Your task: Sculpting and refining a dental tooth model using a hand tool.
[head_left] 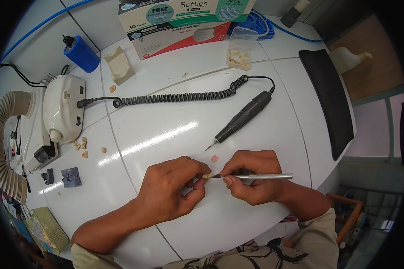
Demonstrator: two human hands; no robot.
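Over the white tiled table, my left hand (170, 186) pinches a small cream tooth-shaped piece (207, 176) between thumb and fingertips. My right hand (252, 175) grips a slim silver-handled tool (274, 176) like a pen, its shaft lying nearly level. The tool's dark tip meets the piece or sits right beside it; its exact kind is hard to make out. Just beyond the fingertips lies a small pink bit (214, 158). Farther off, a black rotary handpiece (243, 117) rests on the table, its thin metal bit pointing toward my hands.
A coiled cord (175, 97) joins the handpiece to a white control box (63, 107) at left. Cream pieces (84, 143) lie near the box; more fill a clear container (239, 58). Mask boxes (184, 31), a blue cylinder (81, 54), a ribbed hose (4, 134) and a black pad (326, 98) surround the workspace.
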